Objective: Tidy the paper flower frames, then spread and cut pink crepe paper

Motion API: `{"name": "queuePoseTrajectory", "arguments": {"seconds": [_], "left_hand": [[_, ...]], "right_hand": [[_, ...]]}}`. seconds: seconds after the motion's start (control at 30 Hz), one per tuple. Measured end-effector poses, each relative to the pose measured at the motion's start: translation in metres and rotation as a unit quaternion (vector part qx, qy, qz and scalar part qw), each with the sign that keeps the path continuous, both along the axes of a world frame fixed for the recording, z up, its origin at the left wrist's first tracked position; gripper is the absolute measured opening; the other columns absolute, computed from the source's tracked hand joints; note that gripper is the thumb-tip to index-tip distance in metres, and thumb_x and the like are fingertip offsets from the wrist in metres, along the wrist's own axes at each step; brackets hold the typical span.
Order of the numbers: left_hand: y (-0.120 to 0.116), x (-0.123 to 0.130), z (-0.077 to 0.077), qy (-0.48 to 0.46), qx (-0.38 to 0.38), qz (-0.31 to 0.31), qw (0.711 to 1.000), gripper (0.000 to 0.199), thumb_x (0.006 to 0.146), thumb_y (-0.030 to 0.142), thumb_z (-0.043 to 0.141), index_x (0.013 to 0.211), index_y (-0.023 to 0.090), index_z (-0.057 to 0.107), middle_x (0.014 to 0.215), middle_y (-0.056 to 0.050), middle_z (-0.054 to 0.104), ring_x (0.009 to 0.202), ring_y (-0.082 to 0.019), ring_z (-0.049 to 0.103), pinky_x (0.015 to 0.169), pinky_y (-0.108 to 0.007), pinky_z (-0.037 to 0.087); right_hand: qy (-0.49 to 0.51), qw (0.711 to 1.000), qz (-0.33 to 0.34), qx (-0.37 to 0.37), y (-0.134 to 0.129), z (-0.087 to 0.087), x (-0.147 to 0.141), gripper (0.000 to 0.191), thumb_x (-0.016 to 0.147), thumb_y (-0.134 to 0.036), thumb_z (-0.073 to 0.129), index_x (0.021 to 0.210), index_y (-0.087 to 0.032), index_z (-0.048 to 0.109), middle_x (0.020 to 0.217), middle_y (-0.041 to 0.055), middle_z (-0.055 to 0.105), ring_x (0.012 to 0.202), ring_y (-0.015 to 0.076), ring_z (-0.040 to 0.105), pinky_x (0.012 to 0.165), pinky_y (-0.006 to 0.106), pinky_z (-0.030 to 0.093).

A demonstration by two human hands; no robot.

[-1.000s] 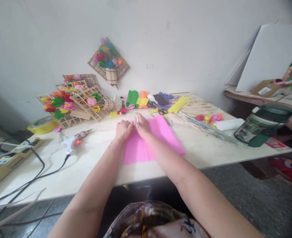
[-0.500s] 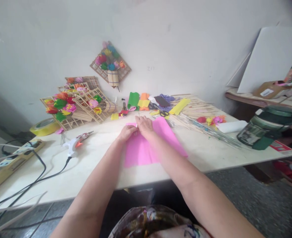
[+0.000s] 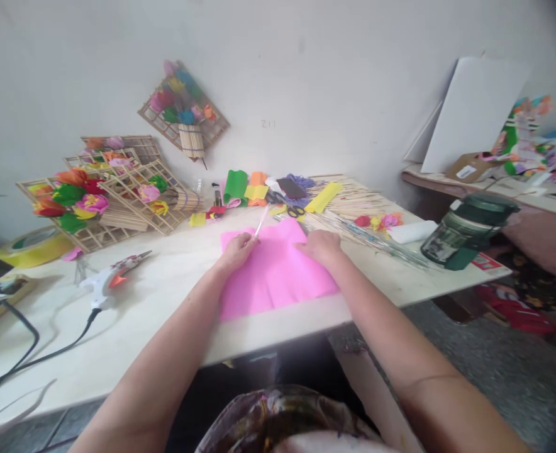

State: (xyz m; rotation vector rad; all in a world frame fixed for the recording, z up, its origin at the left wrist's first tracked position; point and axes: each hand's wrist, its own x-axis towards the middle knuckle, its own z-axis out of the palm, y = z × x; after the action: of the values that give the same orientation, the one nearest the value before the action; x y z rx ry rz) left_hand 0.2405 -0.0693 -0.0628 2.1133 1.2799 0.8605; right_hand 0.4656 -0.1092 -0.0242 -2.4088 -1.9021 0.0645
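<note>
A sheet of pink crepe paper point(image 3: 273, 270) lies on the table in front of me, slightly wrinkled. My left hand point(image 3: 238, 250) rests at its upper left edge, fingers closed round a thin whitish stick-like piece point(image 3: 261, 221) that points up and away. Too blurred to tell is the exact kind of that piece. On the paper's upper right edge is my right hand point(image 3: 324, 245), its fingers bent and gripping the edge; the fingertips are partly hidden. Beyond the paper lie dark-handled scissors point(image 3: 295, 211).
To the left lie a white glue gun point(image 3: 105, 283), yellow tape roll point(image 3: 35, 246) and lattice frames with paper flowers point(image 3: 112, 195). Behind are green crepe paper point(image 3: 235, 187) and wooden sticks point(image 3: 353, 198). A dark green bottle point(image 3: 464, 229) stands near the table's right end.
My hands were together at the paper's top edge; now they are apart, the right one moved to the right edge. The whitish piece shows more clearly in my left hand. The view has turned right.
</note>
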Motion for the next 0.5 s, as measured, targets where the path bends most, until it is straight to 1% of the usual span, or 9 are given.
{"name": "queuePoseTrajectory", "arguments": {"seconds": [0.07, 0.17, 0.23, 0.3, 0.4, 0.43, 0.5], "left_hand": [[-0.004, 0.005, 0.001, -0.015, -0.008, -0.012, 1.000, 0.048, 0.087, 0.051, 0.034, 0.090, 0.015, 0.064, 0.093, -0.008, 0.066, 0.089, -0.019, 0.059, 0.084, -0.030, 0.044], [-0.008, 0.010, 0.001, -0.033, -0.020, -0.041, 0.998, 0.049, 0.089, 0.051, 0.032, 0.100, 0.015, 0.062, 0.094, -0.007, 0.064, 0.090, -0.019, 0.059, 0.087, -0.030, 0.044], [-0.009, 0.012, 0.000, -0.039, -0.017, -0.051, 0.998, 0.049, 0.090, 0.052, 0.031, 0.107, 0.015, 0.060, 0.093, -0.006, 0.064, 0.090, -0.019, 0.058, 0.089, -0.031, 0.044], [-0.006, 0.013, -0.003, -0.042, -0.001, -0.051, 0.998, 0.049, 0.090, 0.051, 0.032, 0.111, 0.015, 0.057, 0.100, -0.007, 0.063, 0.096, -0.019, 0.058, 0.093, -0.032, 0.042], [0.000, 0.011, -0.008, -0.025, 0.015, -0.033, 0.999, 0.045, 0.091, 0.048, 0.032, 0.119, 0.018, 0.053, 0.113, -0.007, 0.062, 0.108, -0.021, 0.055, 0.099, -0.035, 0.038], [0.002, 0.010, -0.009, -0.008, 0.013, -0.017, 1.000, 0.043, 0.092, 0.046, 0.032, 0.118, 0.019, 0.053, 0.113, -0.008, 0.062, 0.109, -0.022, 0.055, 0.099, -0.036, 0.038], [0.006, 0.008, -0.012, 0.031, 0.003, 0.022, 0.999, 0.039, 0.092, 0.045, 0.032, 0.111, 0.020, 0.055, 0.107, -0.008, 0.063, 0.105, -0.024, 0.057, 0.095, -0.039, 0.041]], "right_hand": [[0.015, 1.000, -0.002, 0.000, -0.001, -0.004, -0.001, 0.051, 0.078, -0.053, 0.057, 0.105, -0.011, 0.068, 0.106, 0.0223, 0.067, 0.105, 0.0325, 0.062, 0.082, 0.040, 0.045], [0.035, 0.999, 0.011, 0.035, -0.001, -0.005, -0.017, 0.042, 0.078, -0.041, 0.057, 0.109, -0.014, 0.067, 0.107, 0.0182, 0.068, 0.102, 0.0300, 0.063, 0.080, 0.037, 0.047], [0.037, 0.996, 0.056, 0.061, -0.002, -0.004, -0.034, 0.042, 0.079, -0.039, 0.055, 0.113, -0.017, 0.064, 0.108, 0.0151, 0.068, 0.102, 0.0287, 0.063, 0.081, 0.036, 0.047], [0.036, 0.992, 0.093, 0.077, -0.002, -0.003, -0.051, 0.042, 0.081, -0.038, 0.052, 0.115, -0.016, 0.061, 0.107, 0.0143, 0.068, 0.101, 0.0272, 0.064, 0.082, 0.035, 0.047], [0.043, 0.988, 0.134, 0.063, 0.004, -0.003, -0.069, 0.040, 0.081, -0.032, 0.049, 0.114, -0.013, 0.062, 0.106, 0.0155, 0.068, 0.099, 0.0270, 0.064, 0.081, 0.034, 0.048], [0.050, 0.986, 0.149, 0.053, 0.007, -0.004, -0.072, 0.039, 0.082, -0.032, 0.048, 0.113, -0.012, 0.063, 0.107, 0.0157, 0.068, 0.100, 0.0273, 0.064, 0.081, 0.034, 0.048], [0.063, 0.982, 0.177, 0.029, 0.014, -0.007, -0.071, 0.038, 0.086, -0.032, 0.042, 0.108, -0.013, 0.067, 0.107, 0.0155, 0.069, 0.102, 0.0268, 0.064, 0.082, 0.033, 0.047]]}}
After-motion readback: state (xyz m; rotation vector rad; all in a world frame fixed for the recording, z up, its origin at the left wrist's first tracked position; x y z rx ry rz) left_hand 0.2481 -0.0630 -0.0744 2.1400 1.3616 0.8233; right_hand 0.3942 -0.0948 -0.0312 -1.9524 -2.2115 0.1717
